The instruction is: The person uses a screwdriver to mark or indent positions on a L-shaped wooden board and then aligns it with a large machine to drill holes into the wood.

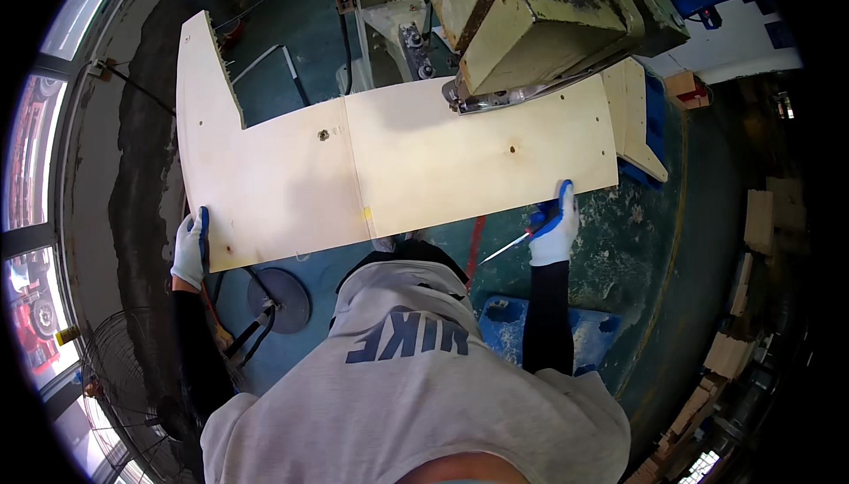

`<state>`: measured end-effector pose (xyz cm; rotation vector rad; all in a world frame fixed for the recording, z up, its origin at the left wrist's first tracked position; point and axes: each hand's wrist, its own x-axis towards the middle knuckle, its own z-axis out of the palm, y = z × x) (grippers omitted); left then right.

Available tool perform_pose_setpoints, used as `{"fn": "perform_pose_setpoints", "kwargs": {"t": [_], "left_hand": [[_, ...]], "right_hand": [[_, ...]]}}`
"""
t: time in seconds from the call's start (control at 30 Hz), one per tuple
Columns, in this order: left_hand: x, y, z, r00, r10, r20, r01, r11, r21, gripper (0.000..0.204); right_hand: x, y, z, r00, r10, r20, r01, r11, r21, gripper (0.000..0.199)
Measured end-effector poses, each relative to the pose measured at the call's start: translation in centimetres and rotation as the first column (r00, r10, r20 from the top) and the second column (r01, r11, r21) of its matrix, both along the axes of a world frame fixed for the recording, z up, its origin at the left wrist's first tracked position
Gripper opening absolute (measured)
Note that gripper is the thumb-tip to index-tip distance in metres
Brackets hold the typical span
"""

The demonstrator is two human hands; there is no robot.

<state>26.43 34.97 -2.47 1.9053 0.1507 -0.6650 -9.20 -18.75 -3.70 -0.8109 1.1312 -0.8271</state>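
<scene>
A large pale plywood panel (424,161) lies in front of me, with an arm jutting away from me at its left end. Several small holes and dark spots mark its face. My left hand (189,249), in a white and blue glove, grips the panel's near left corner. At the near right edge my right hand (557,226), gloved the same way, holds the panel with the thumb on top. A screwdriver (507,245) is also held in that hand, its metal shaft pointing down to the left. The head of a machine (548,37) overhangs the panel's far edge, its metal nose (460,99) close to the wood.
Further plywood pieces (630,117) stand on something blue at the right. A round metal base (279,300) and a blue plastic pallet (597,329) are on the floor near me. A wire-caged fan (124,387) stands at lower left, by the windows. Wood stacks (727,356) line the right side.
</scene>
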Motion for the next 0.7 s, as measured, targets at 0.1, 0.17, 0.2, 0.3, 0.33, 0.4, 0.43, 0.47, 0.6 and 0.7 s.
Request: {"fn": "perform_pose_setpoints", "kwargs": {"t": [0.1,0.17,0.2,0.3,0.33,0.4,0.43,0.47,0.6,0.7], "left_hand": [[-1.1,-0.8,-0.9,0.973,0.131,0.189,-0.13,0.991,-0.02,0.03],[-1.2,-1.8,-0.8,0.955,0.168,0.244,-0.161,0.986,-0.05,0.031],[-1.7,-2.9,-0.4,0.951,0.186,0.249,-0.187,0.982,-0.019,0.033],[-1.3,-3.2,-1.2,0.914,0.163,0.371,-0.175,0.985,0.0,0.034],[-1.1,-2.1,-1.0,0.923,0.145,0.357,-0.173,0.984,0.048,0.034],[0.0,2.1,-0.3,0.927,0.118,0.356,-0.169,0.978,0.118,0.034],[0.2,5.0,-0.2,0.914,0.138,0.381,-0.2,0.971,0.128,0.035],[1.0,7.6,-0.2,0.901,0.146,0.408,-0.219,0.966,0.137,0.035],[2.4,15.5,0.7,0.869,0.136,0.475,-0.262,0.942,0.21,0.038],[4.0,16.3,1.1,0.865,0.168,0.474,-0.297,0.931,0.211,0.039]], "right_hand": [[-0.7,-3.8,2.0,0.999,-0.027,-0.041,0.02,0.989,-0.147,0.031],[-1.8,-6.8,1.4,0.999,-0.015,-0.038,0.008,0.983,-0.181,0.033],[-2.0,-7.2,1.2,0.999,-0.021,-0.033,0.013,0.974,-0.224,0.033],[-1.7,-6.6,1.2,0.997,-0.009,0.074,0.022,0.983,-0.184,0.033],[-1.7,-4.8,1.7,0.999,-0.03,0.04,0.036,0.985,-0.166,0.033],[-0.9,1.1,2.9,0.998,-0.069,0.005,0.07,0.987,-0.147,0.034],[-1.3,3.9,2.7,0.997,-0.055,0.057,0.061,0.991,-0.121,0.036],[-1.6,6.5,2.0,0.992,-0.054,0.111,0.065,0.993,-0.094,0.038],[1.0,11.7,1.1,0.99,-0.028,0.138,0.035,0.998,-0.044,0.036],[2.9,12.4,1.8,0.994,0.006,0.11,-0.003,1.0,-0.02,0.033]]}}
